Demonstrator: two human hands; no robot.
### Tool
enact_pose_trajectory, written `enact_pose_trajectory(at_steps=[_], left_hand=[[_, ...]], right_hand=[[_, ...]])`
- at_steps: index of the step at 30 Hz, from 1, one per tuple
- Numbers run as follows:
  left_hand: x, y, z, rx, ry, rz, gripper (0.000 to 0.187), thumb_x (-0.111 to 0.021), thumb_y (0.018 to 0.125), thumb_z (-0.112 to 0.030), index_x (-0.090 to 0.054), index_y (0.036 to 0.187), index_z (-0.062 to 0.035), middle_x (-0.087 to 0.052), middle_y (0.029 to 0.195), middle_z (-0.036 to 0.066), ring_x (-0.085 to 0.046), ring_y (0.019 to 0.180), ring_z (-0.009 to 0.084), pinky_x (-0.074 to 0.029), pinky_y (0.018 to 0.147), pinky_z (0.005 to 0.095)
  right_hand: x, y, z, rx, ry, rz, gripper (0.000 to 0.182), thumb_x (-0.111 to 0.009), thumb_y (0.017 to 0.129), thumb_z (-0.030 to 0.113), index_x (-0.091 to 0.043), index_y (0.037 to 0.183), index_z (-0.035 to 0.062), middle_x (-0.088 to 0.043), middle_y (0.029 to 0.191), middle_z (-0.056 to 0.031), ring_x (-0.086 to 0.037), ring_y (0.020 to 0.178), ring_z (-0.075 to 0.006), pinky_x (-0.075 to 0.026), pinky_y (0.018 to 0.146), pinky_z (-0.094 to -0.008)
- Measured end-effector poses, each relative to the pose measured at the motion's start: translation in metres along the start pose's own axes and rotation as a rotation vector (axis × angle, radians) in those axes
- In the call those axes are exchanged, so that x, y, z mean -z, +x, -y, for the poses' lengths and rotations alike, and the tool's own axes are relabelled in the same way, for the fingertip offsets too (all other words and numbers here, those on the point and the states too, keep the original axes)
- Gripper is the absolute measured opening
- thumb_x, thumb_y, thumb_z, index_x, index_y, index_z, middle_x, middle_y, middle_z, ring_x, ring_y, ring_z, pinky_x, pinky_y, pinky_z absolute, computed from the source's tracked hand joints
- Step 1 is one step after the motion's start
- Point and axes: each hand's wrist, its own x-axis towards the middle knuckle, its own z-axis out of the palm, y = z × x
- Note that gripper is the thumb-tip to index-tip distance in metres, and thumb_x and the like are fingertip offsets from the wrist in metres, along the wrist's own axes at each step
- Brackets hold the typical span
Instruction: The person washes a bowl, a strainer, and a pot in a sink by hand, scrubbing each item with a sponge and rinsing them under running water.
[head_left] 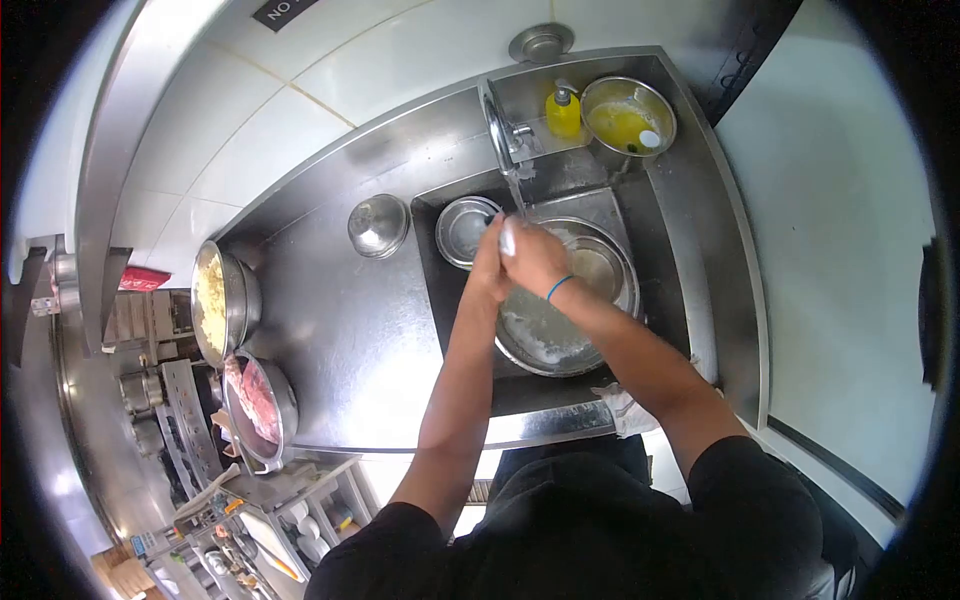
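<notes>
Both hands are together under the faucet (497, 125), over the sink. My left hand (488, 262) is closed against a small white and dark object (508, 240) that I cannot make out fully. Wrapped round the same object from the right is my right hand (538, 258), with a blue band on its wrist. Beneath the hands, a large steel bowl (545, 335) holds cloudy water and a smaller round vessel (595, 268). To the left of the hands in the sink is a small metal bowl (465, 228).
A yellow soap bottle (563, 114) and a pot with yellow liquid (628, 116) stand behind the sink. On the left counter are a domed metal piece (379, 226), a bowl of pale chopped food (211, 305) and a bowl of raw meat (258, 400). A cloth (627, 408) hangs at the front edge.
</notes>
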Motion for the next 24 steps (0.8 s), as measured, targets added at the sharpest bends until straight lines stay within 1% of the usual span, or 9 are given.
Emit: enact_pose_trajectory(at_steps=[2,4,5,8,14,16,18,21,24], left_hand=[[0.042,0.042,0.020,-0.179,-0.106,0.032,0.053,-0.053,0.104,-0.050,-0.052,0.142,-0.0134,-0.060,0.136,0.016,-0.062,0.121,0.0319,-0.052,0.100,0.0556],[0.056,0.041,0.007,-0.118,-0.056,-0.043,0.055,-0.049,0.107,-0.045,-0.042,0.150,-0.0115,-0.054,0.144,0.017,-0.061,0.124,0.0355,-0.056,0.091,0.0631],[0.061,0.037,0.001,-0.109,0.031,-0.108,0.057,-0.049,0.107,-0.044,-0.039,0.152,-0.0096,-0.052,0.146,0.017,-0.060,0.124,0.0365,-0.058,0.088,0.0625],[0.030,-0.006,-0.012,-0.055,0.265,-0.146,0.059,-0.042,0.110,-0.040,-0.028,0.155,-0.0046,-0.044,0.152,0.018,-0.056,0.130,0.0417,-0.061,0.084,0.0628],[-0.018,-0.019,0.003,-0.009,0.133,0.023,0.065,-0.035,0.110,-0.049,-0.026,0.157,-0.0054,-0.039,0.156,0.020,-0.052,0.134,0.0400,-0.060,0.091,0.0624],[0.000,0.001,0.008,0.030,0.115,0.043,0.072,-0.036,0.107,-0.057,-0.028,0.155,-0.0030,-0.043,0.152,0.020,-0.054,0.133,0.0389,-0.060,0.091,0.0606],[0.023,0.019,0.005,0.058,0.120,0.093,0.074,-0.036,0.107,-0.059,-0.030,0.154,-0.0017,-0.044,0.151,0.021,-0.055,0.132,0.0390,-0.061,0.089,0.0596],[0.010,0.008,0.004,0.052,0.229,-0.115,0.065,-0.039,0.109,-0.051,-0.034,0.153,-0.0042,-0.050,0.149,0.019,-0.058,0.128,0.0393,-0.058,0.093,0.0618],[0.000,0.022,0.020,-0.005,0.153,-0.049,0.063,-0.043,0.109,-0.046,-0.032,0.154,-0.0037,-0.045,0.152,0.020,-0.058,0.128,0.0404,-0.061,0.088,0.0600]], right_hand=[[0.001,-0.012,0.001,0.079,0.063,0.153,0.030,-0.056,0.096,0.033,-0.063,0.096,0.0034,-0.071,0.098,-0.0212,-0.067,0.093,-0.0449,-0.051,0.082,-0.0560],[0.001,-0.018,-0.019,0.222,0.128,0.325,0.029,-0.055,0.097,0.030,-0.064,0.098,0.0031,-0.070,0.103,-0.0221,-0.065,0.102,-0.0423,-0.049,0.089,-0.0544],[0.002,-0.017,-0.034,0.323,-0.015,0.410,0.027,-0.059,0.094,0.028,-0.067,0.104,0.0046,-0.067,0.116,-0.0215,-0.060,0.111,-0.0395,-0.045,0.096,-0.0517],[0.027,-0.001,-0.071,0.600,-0.373,0.342,0.026,-0.064,0.090,0.026,-0.070,0.108,0.0081,-0.064,0.118,-0.0187,-0.059,0.112,-0.0383,-0.045,0.095,-0.0481],[-0.007,0.033,-0.044,0.234,-0.089,-0.016,0.033,-0.065,0.081,0.003,-0.064,0.113,0.0098,-0.058,0.110,-0.0187,-0.059,0.107,-0.0432,-0.049,0.092,-0.0498],[-0.035,0.016,-0.046,0.151,0.188,-0.024,0.015,-0.060,0.090,0.012,-0.060,0.104,0.0057,-0.061,0.116,-0.0232,-0.060,0.104,-0.0495,-0.050,0.088,-0.0552],[-0.021,0.002,-0.050,0.151,0.206,0.334,0.015,-0.062,0.089,0.015,-0.065,0.103,0.0089,-0.065,0.115,-0.0189,-0.063,0.106,-0.0446,-0.050,0.089,-0.0512],[0.031,0.005,-0.054,0.289,-0.456,0.619,0.015,-0.065,0.088,0.021,-0.070,0.101,0.0138,-0.068,0.109,-0.0128,-0.065,0.107,-0.0368,-0.049,0.091,-0.0455],[0.018,0.031,-0.086,0.345,-0.550,0.102,0.026,-0.069,0.084,0.015,-0.072,0.110,0.0161,-0.070,0.114,-0.0111,-0.064,0.113,-0.0331,-0.045,0.099,-0.0500]])
